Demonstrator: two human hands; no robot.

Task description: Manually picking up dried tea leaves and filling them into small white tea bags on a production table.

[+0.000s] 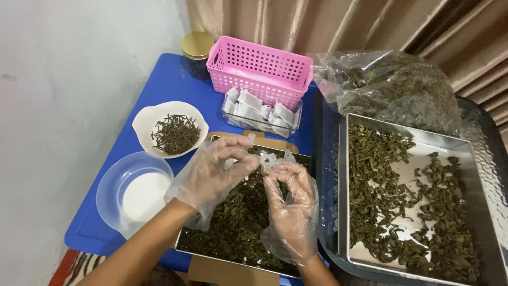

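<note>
Gloved left hand (214, 177) and right hand (290, 204) pinch a small white tea bag (268, 160) between fingertips above the near tray of dried leaves (238, 225). Beyond: clear container of empty bags (262, 115), pink basket (259, 71) on the blue counter (159, 87).

basket (259, 71) behind sachets (262, 112), bowls (169, 130) left of tray (238, 222)

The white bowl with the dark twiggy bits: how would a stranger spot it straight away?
Start at the blue table and find the pink basket at its back. The white bowl sits in front of it to the left, above the clear plastic bowl. It alone holds thin dark sticks rather than crumpled green leaves.
</note>
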